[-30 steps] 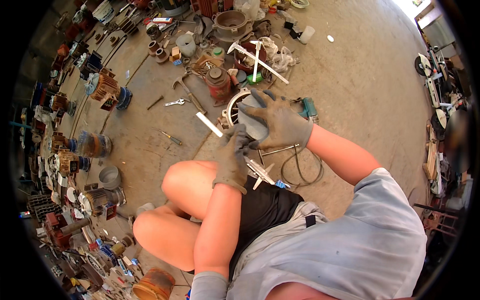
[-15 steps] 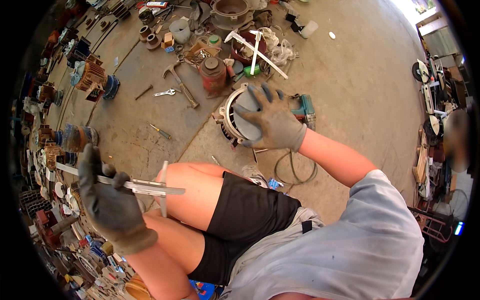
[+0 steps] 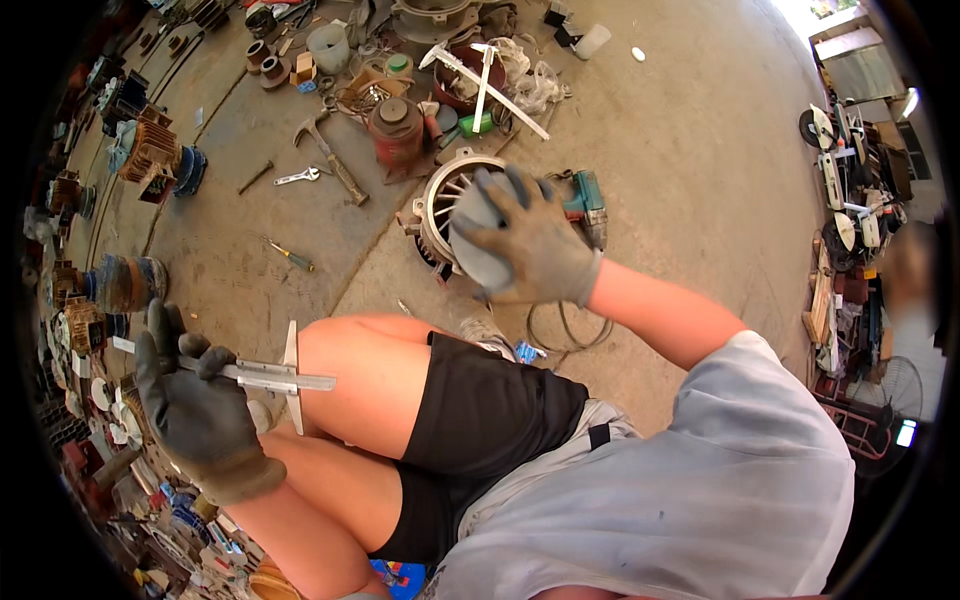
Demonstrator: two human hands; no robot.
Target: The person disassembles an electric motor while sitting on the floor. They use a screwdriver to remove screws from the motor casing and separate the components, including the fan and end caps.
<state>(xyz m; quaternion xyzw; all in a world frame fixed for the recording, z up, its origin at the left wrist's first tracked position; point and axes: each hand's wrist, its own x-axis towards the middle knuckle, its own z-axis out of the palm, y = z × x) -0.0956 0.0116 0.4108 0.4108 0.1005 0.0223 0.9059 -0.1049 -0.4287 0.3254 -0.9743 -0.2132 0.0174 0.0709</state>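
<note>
My left hand (image 3: 205,415), in a dark grey work glove, is closed around a steel vernier depth gauge (image 3: 268,377). The gauge's crossbar lies beside my bare knee. My gloved right hand (image 3: 540,245) grips a smooth grey round disc (image 3: 482,262) with fingers spread over its face. Behind the disc stands a round metal motor housing (image 3: 434,205) on the floor, its pale rim and inner ribs showing on the left side. The disc covers the housing's right part; whether they touch I cannot tell.
Beyond the housing are a teal power drill (image 3: 590,208), a red bottle jack (image 3: 397,138) and vernier calipers (image 3: 486,88) on a bowl. A hammer (image 3: 335,163), adjustable wrench (image 3: 297,177) and screwdriver (image 3: 290,254) lie on the floor leftward. Motors (image 3: 150,160) line the far left.
My right hand has shifted the disc rightward relative to the housing, baring more of its ribbed inside. My left hand still holds the depth gauge. The whole view has shifted slightly.
</note>
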